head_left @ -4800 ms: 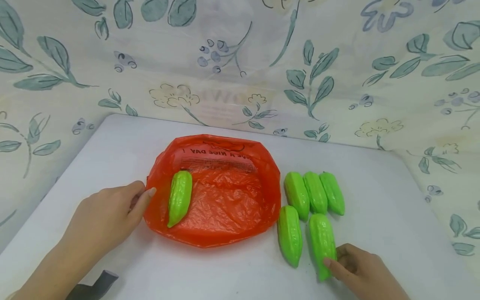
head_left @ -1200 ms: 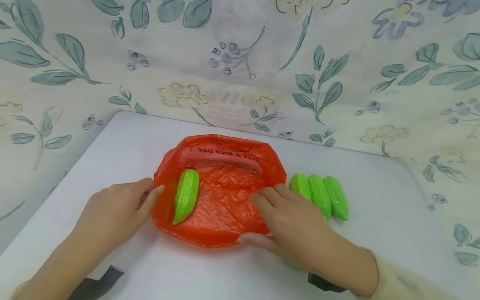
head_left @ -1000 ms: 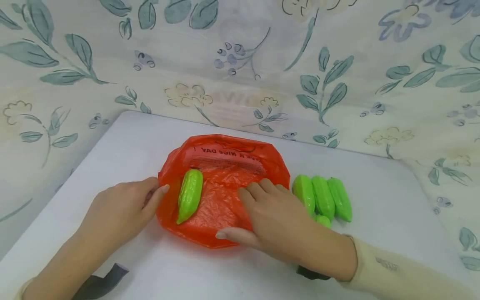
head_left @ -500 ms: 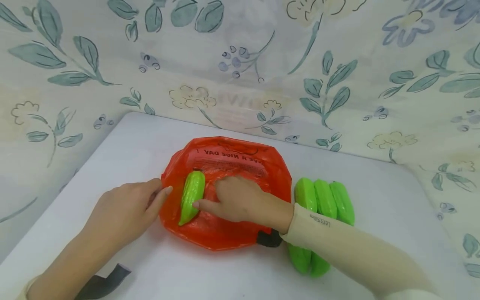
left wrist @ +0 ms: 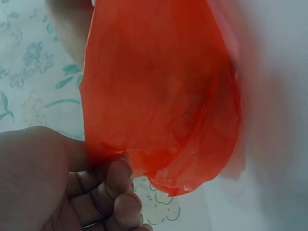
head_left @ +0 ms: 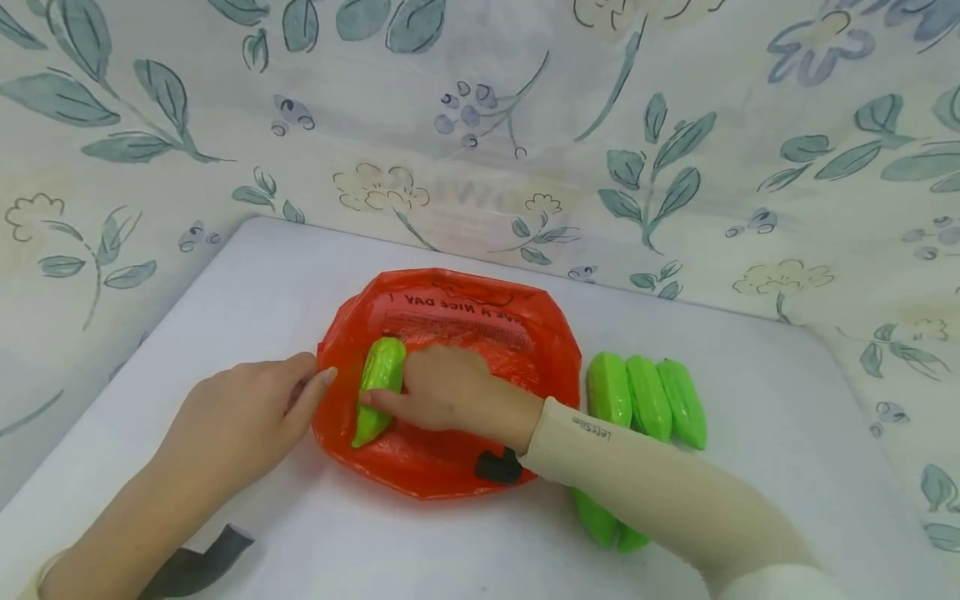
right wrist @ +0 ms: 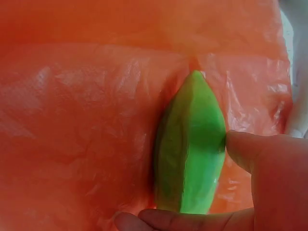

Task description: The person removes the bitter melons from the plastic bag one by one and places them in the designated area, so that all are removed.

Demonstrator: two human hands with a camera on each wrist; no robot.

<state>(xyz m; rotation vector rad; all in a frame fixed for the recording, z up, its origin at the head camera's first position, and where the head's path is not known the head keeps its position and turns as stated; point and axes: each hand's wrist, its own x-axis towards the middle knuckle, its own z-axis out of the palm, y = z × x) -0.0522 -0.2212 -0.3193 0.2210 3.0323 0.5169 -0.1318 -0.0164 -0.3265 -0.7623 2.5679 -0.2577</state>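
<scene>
An orange-red plastic bag [head_left: 450, 312] with its mouth spread wide sits on the white table. Inside it, toward its left wall, lies a bright green ridged bitter melon [head_left: 380, 367]. My right hand [head_left: 446, 387] reaches into the bag and grips this bitter melon. In the right wrist view the thumb [right wrist: 240, 144] presses one side of the bitter melon [right wrist: 192, 144], and the fingers [right wrist: 192, 221] cross its lower end. My left hand [head_left: 240, 425] pinches the bag's left rim; in the left wrist view the bag [left wrist: 154, 86] hangs from thumb and curled fingers.
Three more green bitter melons [head_left: 648, 396] stand side by side right of the bag. Two others [head_left: 595, 517] lie nearer me, partly covered by the right sleeve [head_left: 645, 475]. A floral cloth [head_left: 480, 125] rises behind the table [head_left: 277, 258].
My right hand has left the bitter melons at the right, crossed left into the bag and taken hold of the one inside. My left hand has stayed at the bag's rim.
</scene>
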